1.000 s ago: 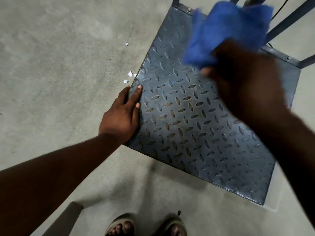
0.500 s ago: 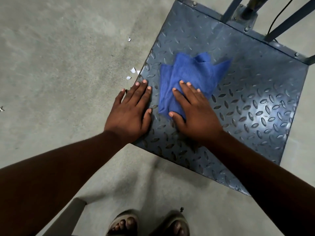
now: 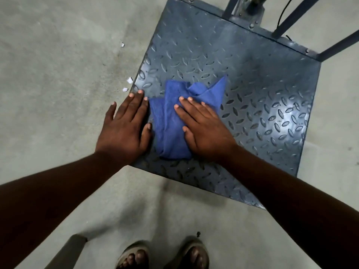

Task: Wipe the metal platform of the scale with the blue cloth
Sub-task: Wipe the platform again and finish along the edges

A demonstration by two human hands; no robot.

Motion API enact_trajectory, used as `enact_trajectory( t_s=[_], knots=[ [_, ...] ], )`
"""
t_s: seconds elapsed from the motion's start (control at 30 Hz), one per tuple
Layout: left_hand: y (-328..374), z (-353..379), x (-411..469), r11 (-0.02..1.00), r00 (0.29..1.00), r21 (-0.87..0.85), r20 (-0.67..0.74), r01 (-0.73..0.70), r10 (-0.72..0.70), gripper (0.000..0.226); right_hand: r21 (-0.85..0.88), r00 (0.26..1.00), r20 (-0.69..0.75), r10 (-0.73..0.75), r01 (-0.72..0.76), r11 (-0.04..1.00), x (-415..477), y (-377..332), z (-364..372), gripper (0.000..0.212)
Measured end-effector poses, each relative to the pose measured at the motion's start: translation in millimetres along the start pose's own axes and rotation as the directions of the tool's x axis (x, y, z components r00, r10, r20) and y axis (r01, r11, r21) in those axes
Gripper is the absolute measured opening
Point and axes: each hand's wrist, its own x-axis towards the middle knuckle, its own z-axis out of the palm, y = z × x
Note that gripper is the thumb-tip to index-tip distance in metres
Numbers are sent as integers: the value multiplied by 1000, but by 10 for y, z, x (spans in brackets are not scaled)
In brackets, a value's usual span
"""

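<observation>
The right hand lies flat and open on the blue cloth near the metal platform left edge, beside the flat, empty left hand, with much free plate toward the far and right edges.

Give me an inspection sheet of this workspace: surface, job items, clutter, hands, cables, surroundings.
Surface: metal platform of diamond-tread plate, lying on a concrete floor; glare on its right part.
Job's things: blue cloth, crumpled, lying flat on the platform's near-left area.
Clutter: small white scraps on the floor beside the platform's left edge; a dark speck near the feet.
Hands: left hand flat, open, on the platform's left edge beside the cloth; right hand flat, pressing on the cloth.
Cables: one thin black cable at the top, by the scale's post.
Surroundings: dark metal bars at the top right; sandalled feet below.
</observation>
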Motion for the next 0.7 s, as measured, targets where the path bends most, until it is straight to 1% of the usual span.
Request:
enact_trajectory(
  t_s=[0.13, 0.2, 0.27, 0.4, 0.47, 0.57, 0.63, 0.7],
  knots=[
    [20, -67, 125, 994, 990, 52, 109, -100, 94, 80, -64, 988, -36, 150, -152, 986, -20, 50, -8, 67],
    [21, -106, 232, 979, 975, 85, 140, -186, 173, 84, -61, 973, -52, 226, -229, 971, -15, 70, -2, 68],
    [129, -106, 408, 973, 965, 77, 161, -219, 205, 86, -54, 958, -71, 277, -281, 958, -14, 89, 11, 69],
    [582, 8, 844, 981, 968, -41, 161, -189, 193, 81, -63, 952, -50, 302, -304, 950, 16, 129, 7, 70],
    [682, 57, 930, 983, 975, -42, 124, -180, 184, 79, -59, 931, -83, 355, -360, 931, 31, 258, -11, 68],
    [693, 63, 945, 986, 980, -13, 103, -168, 169, 78, -46, 865, -143, 481, -492, 870, -22, 670, -99, 65],
    [697, 56, 933, 989, 983, -2, 108, -151, 150, 77, -64, 812, -148, 564, -577, 814, -144, 938, -181, 65],
    [708, 58, 956, 989, 982, 1, 114, -150, 149, 77, -70, 784, -143, 603, -616, 785, -263, 1128, -247, 64]
  ],
)
